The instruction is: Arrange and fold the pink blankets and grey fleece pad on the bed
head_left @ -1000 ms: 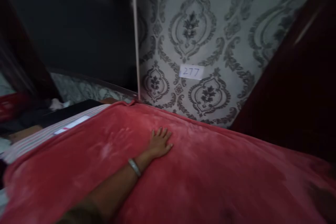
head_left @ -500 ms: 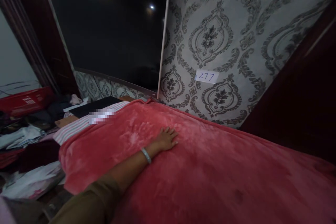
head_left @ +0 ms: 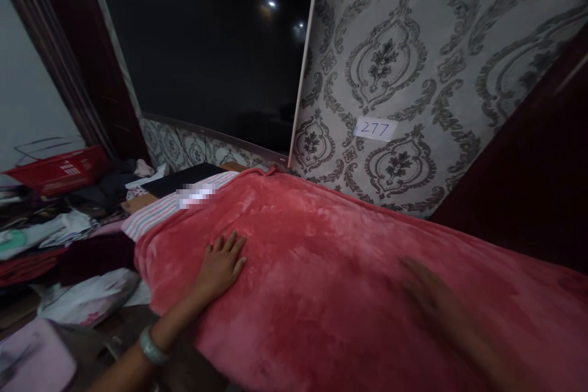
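Red blanket [head_left: 312,300]: The plush cover lay spread before you, its far side running alongside the patterned wall [head_left: 390,61] below the dark screen [head_left: 206,49]; whatever bore it was hidden underneath.

Blanket creases: Your likeliest trouble, by the look of it, was bunching, since a hard push from one side could have ruffled the soft fabric or dragged it out of line.

Striped cloth [head_left: 154,214]: It showed past the blanket's left end, so a strong pull to the right might have bared more of it, while a shove to the left might have nudged the black board [head_left: 184,179] just beyond.

Heaped clothes [head_left: 68,226]: They sat to the left, near the blanket's loose edge, which could have snagged or sagged toward them if the cover slid that way.

Left hand [head_left: 220,269]: You had it palm down on the blanket's left part, fingers slightly spread and grasping nothing, a bracelet [head_left: 153,346] around the wrist.

Right hand [head_left: 434,297]: Blurred over the blanket's right half, it appeared opened out, fingers extended, with nothing seen in its grasp; whether it touched the fabric, you could not have told from this view.
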`<state>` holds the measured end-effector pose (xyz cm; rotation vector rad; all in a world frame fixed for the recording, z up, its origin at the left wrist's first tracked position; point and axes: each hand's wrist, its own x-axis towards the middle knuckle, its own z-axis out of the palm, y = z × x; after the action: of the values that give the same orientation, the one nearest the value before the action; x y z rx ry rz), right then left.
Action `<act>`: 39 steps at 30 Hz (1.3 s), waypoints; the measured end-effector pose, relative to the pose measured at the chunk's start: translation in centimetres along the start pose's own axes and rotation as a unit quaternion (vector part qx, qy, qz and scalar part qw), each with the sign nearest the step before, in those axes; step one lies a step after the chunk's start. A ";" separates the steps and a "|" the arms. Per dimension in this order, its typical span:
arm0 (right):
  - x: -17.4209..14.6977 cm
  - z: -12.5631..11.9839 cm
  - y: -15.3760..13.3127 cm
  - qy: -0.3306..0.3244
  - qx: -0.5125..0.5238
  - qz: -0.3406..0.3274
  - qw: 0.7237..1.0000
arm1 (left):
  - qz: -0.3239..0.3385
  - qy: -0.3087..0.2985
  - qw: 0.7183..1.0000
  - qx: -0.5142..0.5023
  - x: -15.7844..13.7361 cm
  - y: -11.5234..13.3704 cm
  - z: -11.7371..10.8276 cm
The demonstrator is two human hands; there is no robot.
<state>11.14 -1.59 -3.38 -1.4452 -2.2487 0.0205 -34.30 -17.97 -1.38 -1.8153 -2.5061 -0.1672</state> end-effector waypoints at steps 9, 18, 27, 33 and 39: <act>4.0 5.7 -21.7 -0.203 0.040 -0.200 0.958 | 0.040 0.076 0.993 -0.080 1.7 -5.2 -1.6; 1.8 6.9 -21.7 -0.215 0.014 -0.179 0.960 | -0.218 0.051 0.974 -0.028 5.4 -12.6 -3.3; 2.1 6.7 -21.9 -0.236 0.010 -0.174 0.956 | -0.194 0.016 0.977 -0.091 7.1 -14.5 -2.5; 2.0 7.1 -21.6 -0.223 0.019 -0.177 0.958 | -0.299 0.059 0.948 -0.091 10.7 -17.2 -3.2; 1.9 7.1 -21.5 -0.222 0.017 -0.177 0.959 | -0.286 0.051 0.953 -0.084 13.1 -17.1 -2.7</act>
<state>-10.65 -7.92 -3.49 -1.0746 -2.8266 0.2943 -54.72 -11.12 1.52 -1.0270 -2.9345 -0.4893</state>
